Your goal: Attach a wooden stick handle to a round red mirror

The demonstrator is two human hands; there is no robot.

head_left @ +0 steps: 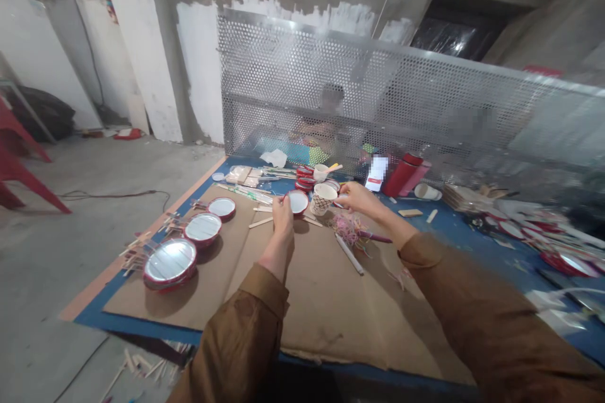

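My left hand (282, 219) is closed at the left edge of a small red-rimmed round disc (298, 202) with a white face, and seems to pinch it. Flat wooden sticks (261, 222) lie by that disc on the cardboard. Just to its right stands a patterned paper cup (324, 199). Beyond the cup, my right hand (355, 199) has its fingers drawn together; what they hold is too small to make out. Below the right hand lie a tangle of pink and yellow rubber bands (348, 228) and a white pen-like stick (350, 254).
Three red-rimmed discs with stick handles (170, 261) line the left of the cardboard sheet (331, 302). Toward the back are a second cup (321, 172), a phone (377, 173) and a red bottle (403, 175). More discs and sticks crowd the right. A perforated metal panel (293, 88) borders the table's back.
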